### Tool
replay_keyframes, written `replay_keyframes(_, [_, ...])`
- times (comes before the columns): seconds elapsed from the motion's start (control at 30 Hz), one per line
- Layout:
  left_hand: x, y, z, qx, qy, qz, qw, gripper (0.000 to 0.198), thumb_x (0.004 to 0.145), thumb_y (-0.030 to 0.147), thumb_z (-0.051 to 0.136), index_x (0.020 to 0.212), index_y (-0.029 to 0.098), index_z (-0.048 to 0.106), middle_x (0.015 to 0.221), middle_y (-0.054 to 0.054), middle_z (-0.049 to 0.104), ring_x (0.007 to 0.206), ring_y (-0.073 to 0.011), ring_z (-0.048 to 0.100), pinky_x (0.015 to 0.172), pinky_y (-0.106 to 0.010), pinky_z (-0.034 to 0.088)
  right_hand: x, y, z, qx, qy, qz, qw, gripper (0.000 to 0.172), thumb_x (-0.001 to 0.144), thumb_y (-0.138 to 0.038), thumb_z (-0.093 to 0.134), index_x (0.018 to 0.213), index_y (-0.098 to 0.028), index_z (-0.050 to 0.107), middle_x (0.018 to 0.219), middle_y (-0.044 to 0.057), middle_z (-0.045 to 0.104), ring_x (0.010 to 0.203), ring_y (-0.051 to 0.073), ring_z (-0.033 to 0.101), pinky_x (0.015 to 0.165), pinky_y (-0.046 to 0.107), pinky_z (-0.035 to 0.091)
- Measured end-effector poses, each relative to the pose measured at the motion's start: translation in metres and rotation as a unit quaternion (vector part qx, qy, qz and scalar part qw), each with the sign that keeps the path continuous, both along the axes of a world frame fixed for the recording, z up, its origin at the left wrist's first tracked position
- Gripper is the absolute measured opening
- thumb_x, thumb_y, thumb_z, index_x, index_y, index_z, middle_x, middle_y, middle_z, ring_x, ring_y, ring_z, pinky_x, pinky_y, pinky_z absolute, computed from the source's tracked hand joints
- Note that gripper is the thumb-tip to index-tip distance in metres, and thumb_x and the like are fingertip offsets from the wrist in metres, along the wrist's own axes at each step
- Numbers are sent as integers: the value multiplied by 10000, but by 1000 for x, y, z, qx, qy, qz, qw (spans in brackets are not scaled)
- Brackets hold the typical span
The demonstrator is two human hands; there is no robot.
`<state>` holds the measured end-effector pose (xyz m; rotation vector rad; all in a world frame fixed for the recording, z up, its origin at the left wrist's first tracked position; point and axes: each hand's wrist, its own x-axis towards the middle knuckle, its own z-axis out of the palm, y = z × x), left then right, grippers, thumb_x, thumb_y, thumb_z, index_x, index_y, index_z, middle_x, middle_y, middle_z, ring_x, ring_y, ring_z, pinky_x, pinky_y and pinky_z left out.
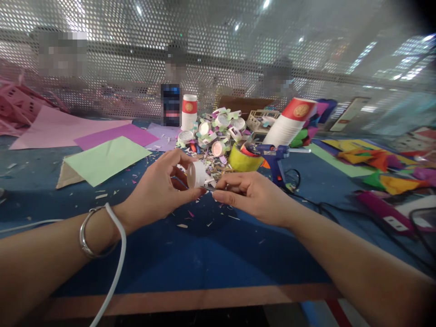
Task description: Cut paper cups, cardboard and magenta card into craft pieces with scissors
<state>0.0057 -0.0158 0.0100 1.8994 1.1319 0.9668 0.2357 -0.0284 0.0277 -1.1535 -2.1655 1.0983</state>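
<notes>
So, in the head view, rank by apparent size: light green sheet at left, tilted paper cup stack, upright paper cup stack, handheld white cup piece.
1. Light green sheet
2. Tilted paper cup stack
Unranked, smallest: upright paper cup stack, white cup piece; they look similar, the piece being nearer.

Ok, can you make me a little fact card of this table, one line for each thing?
Left hand: holds a white cup piece
Right hand: pinches a thin tool, kind unclear
Middle: a pile of small cup pieces
Tool near pile: blue glue gun
Cup stacks: one upright, one tilted
Front left paper: light green sheet
Table colour: blue
</notes>
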Motion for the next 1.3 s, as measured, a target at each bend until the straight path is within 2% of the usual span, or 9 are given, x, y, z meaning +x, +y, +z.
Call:
replay_keyframes(0.13, [-2,6,0,-22,23,4,999,414,733,354,796,1006,194,530,889,-30,674,726,-150,659,611,-244,512,3,1,1,13,-9,-14,1000,338,915,-504,634,847,-175,594,646,-47,465,574,94,394,518,250,289])
replay_keyframes(0.3, [1,6,2,-169,-22,-87,982,301,804,398,730,986,179,632,913,-32,676,809,-159,637,725,-268,507,6,0,5,28,32,-64,997,356,880,-519,679,907,-171,607,706,-21,545,606,104,448,545,252,331])
replay_keyframes(0.4, [5,-1,5,-254,-65,-136,955,227,852,397,683,905,177,669,823,-4,620,708,-119,570,660,-230,484,3,0,2,23,74,-54,996,347,799,-436,792,915,-169,604,765,-12,577,661,113,504,582,235,390])
replay_keyframes(0.5, [8,-6,6,-303,-90,-167,934,259,860,414,686,832,157,677,790,1,594,647,-93,525,607,-202,462,0,0,-3,42,93,-42,994,300,789,-357,814,891,-171,601,769,-23,549,658,102,486,575,218,391])
replay_keyframes(0.73, [9,-9,8,-393,-123,-149,899,328,806,442,730,776,118,692,702,-38,619,607,-114,547,497,-190,416,-2,-3,-7,95,85,-37,991,177,873,-302,721,873,-162,613,744,-26,508,638,95,435,572,225,369])
replay_keyframes(0.87, [10,-12,6,-361,-119,-148,913,354,835,482,700,855,128,695,755,-33,624,626,-110,546,526,-195,434,-1,0,-9,114,71,-42,990,164,886,-298,694,849,-158,616,722,-26,508,629,98,429,568,235,363])
replay_keyframes(1.07, [9,-17,5,-195,20,-131,972,341,918,491,591,922,169,704,753,6,590,591,-100,513,524,-204,423,-2,-1,-9,116,46,-52,991,220,871,-369,711,864,-164,632,725,-14,534,631,111,436,569,253,359])
replay_keyframes(1.2, [7,-15,4,-114,57,-134,983,346,957,451,534,814,170,677,699,20,535,604,-95,450,519,-192,358,-6,-5,-8,107,51,-52,992,255,850,-397,744,868,-162,648,731,-10,538,627,110,431,558,250,350])
replay_keyframes(1.3, [7,-15,3,-126,60,-136,981,329,948,440,551,793,165,645,682,28,532,582,-90,432,512,-198,341,-8,-5,-8,109,60,-49,991,263,839,-394,760,838,-156,649,699,-24,515,608,100,420,549,241,345])
